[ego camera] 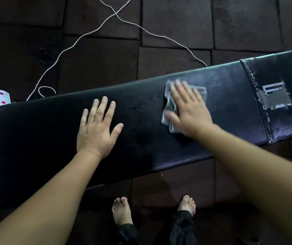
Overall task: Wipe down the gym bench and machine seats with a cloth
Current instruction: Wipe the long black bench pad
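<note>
Bench pad [35,138] mid-wipe: your right hand [189,110] presses the cloth [200,92] flat-fingered (left hand [97,128] splayed, empty); next, sweep toward the torn patch [275,98].

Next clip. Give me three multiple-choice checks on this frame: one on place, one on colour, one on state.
1. Where is the cloth?
A. under the right hand on the bench
B. hanging off the bench end
C. balled in a fist

2. What colour is the cable beyond the bench?
A. red
B. white
C. green

3. How is the left hand?
A. in a fist
B. gripping the cable
C. flat on the bench, fingers spread

Key: 1 A, the right hand presses it to the bench; 2 B, its whole visible length is white; 3 C, palm down, holding nothing.
</note>
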